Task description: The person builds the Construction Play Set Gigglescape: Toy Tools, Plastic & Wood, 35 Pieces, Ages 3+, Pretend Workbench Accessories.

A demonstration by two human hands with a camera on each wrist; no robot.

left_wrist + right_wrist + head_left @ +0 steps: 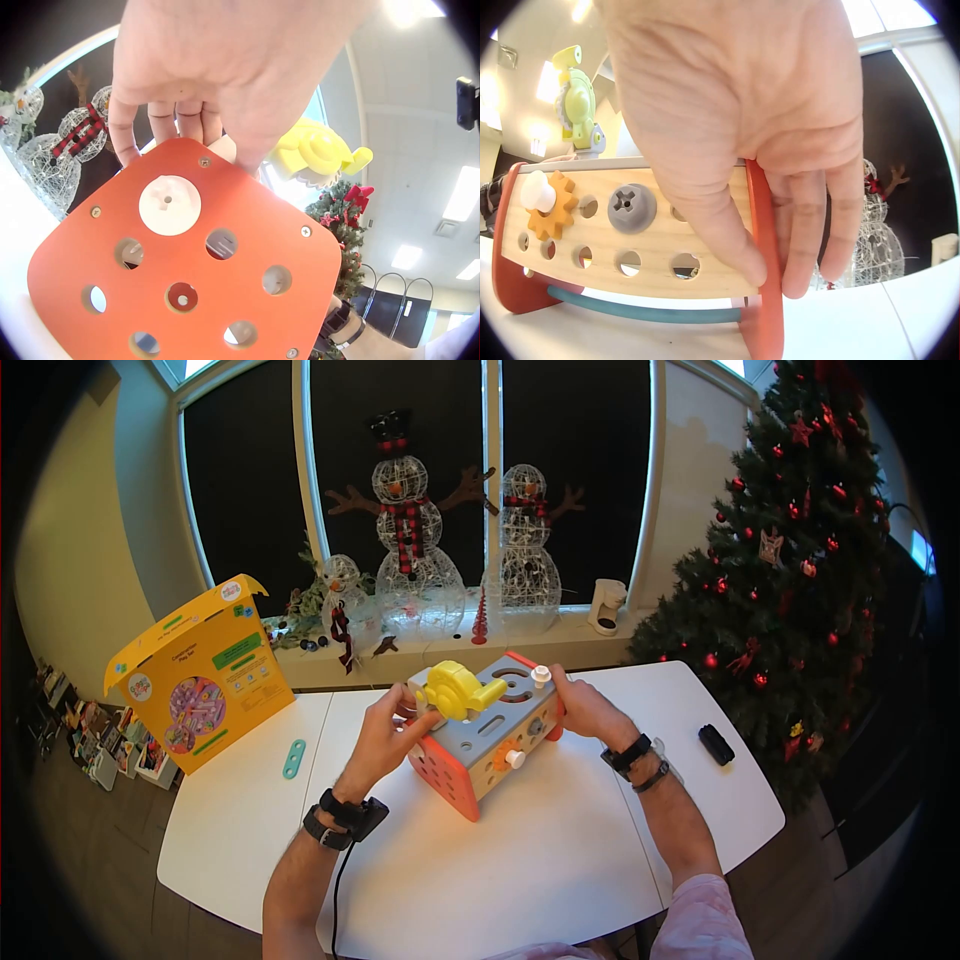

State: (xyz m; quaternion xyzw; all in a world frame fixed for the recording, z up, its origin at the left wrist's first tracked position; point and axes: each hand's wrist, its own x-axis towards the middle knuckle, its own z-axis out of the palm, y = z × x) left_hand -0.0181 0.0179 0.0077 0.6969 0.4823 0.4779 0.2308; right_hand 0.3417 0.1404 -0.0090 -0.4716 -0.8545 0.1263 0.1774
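A toy workbench (492, 712) with a grey top, light wooden sides and red end panels is between both hands over the white table. On its top stands a yellow toy circular saw (455, 690). At the upper edge of the left end panel (247, 292), my left hand (385, 735) grips beside the saw, fingers on the far side and thumb nearer the saw. My right hand (742, 112) pinches the other end panel (763, 247), thumb inside and fingers outside. An orange gear (557, 206) and a grey screw head (631, 208) sit on the wooden side.
A yellow cardboard box (200, 680) stands on the table's left, with a teal perforated strip (294, 759) near it. To the right lies a small black object (715, 744). Wire snowmen (415, 550) line the windowsill, and a decorated tree (770, 580) rises at the right.
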